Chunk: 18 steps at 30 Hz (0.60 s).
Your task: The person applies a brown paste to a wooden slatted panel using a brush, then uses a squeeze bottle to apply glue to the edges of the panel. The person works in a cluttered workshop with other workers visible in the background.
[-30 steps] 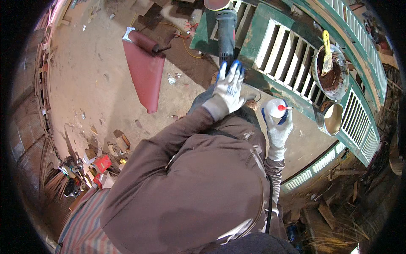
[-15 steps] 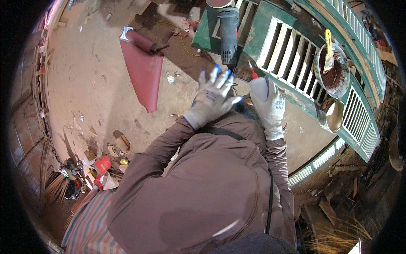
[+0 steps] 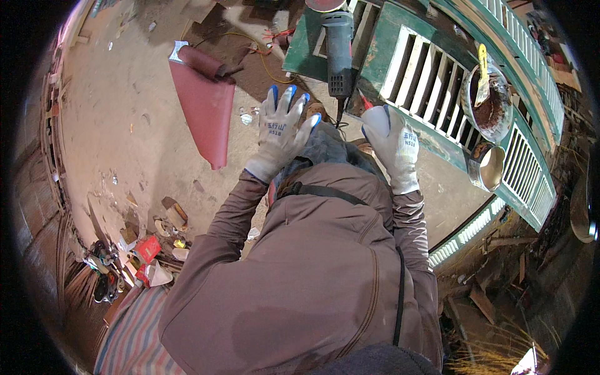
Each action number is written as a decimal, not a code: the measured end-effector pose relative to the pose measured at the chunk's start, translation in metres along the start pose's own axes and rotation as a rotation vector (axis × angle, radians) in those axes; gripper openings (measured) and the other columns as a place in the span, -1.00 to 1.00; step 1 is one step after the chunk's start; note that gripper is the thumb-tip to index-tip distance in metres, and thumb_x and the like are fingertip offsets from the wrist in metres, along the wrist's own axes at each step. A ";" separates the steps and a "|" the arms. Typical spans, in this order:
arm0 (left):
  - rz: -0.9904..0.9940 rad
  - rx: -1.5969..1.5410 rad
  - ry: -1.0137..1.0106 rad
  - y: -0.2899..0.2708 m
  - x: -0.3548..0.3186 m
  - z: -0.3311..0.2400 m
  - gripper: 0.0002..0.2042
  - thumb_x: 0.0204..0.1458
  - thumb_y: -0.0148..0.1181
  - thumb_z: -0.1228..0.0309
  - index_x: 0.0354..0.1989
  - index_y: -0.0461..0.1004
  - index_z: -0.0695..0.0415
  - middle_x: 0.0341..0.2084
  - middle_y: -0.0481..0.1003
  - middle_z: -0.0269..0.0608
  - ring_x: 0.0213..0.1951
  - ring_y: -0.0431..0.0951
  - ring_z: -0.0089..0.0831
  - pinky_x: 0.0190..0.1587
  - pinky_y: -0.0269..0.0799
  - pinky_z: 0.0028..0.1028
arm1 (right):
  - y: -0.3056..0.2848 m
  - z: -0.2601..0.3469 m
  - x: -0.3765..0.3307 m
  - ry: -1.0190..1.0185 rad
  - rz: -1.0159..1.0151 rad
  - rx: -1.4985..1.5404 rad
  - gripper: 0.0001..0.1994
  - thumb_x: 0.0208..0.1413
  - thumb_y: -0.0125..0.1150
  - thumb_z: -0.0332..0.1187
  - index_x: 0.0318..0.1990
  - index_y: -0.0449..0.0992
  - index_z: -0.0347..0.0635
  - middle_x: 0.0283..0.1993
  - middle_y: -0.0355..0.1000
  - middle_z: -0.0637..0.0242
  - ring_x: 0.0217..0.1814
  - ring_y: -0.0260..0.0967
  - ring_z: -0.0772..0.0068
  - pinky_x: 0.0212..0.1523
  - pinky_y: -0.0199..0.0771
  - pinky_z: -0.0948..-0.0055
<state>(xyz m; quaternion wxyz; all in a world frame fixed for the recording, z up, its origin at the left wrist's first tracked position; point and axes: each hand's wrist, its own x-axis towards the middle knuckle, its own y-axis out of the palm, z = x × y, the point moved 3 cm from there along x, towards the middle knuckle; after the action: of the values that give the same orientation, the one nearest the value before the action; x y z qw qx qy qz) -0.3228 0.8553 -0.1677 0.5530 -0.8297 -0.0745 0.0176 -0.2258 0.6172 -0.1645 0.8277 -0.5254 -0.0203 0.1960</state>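
My left hand [image 3: 282, 128], in a white glove with blue fingertips, is raised with fingers spread and holds nothing. My right hand [image 3: 392, 142], gloved the same, is closed around a small object with a red pointed tip [image 3: 366, 104]; the rest of it is hidden in the palm. Just beyond both hands a dark grey angle grinder [image 3: 338, 50] lies on a green louvered shutter panel [image 3: 412, 75], its cord trailing down toward my hands.
A round pot of brown paste with a yellow-handled scraper [image 3: 487, 94] and a smaller tin [image 3: 489, 167] rest on the green panel. A red sandpaper roll [image 3: 205, 103] lies on the dusty floor at left. Scattered litter [image 3: 147, 250] sits lower left. Wood scraps lie at right.
My left hand has let go of the grinder and pulled back, fingers spread. My right hand moved up and left toward the panel, turning the red-tipped object so only its tip shows.
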 end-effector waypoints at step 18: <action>0.158 -0.122 -0.172 -0.001 0.018 0.001 -0.47 0.13 0.24 0.20 0.22 0.38 0.24 -0.17 0.59 -0.02 -0.16 0.57 -0.10 -0.05 0.39 -0.14 | -0.001 -0.032 -0.024 0.125 -0.047 0.061 -0.29 0.05 0.29 0.13 0.23 0.40 -0.21 0.07 0.48 -0.04 0.08 0.48 -0.08 0.07 0.47 0.12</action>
<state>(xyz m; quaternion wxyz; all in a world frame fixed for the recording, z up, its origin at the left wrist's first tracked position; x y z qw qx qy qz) -0.3056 0.8595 -0.1661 0.4898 -0.8606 -0.0570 0.1274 -0.2399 0.5806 -0.1737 0.8475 -0.5104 0.0251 0.1436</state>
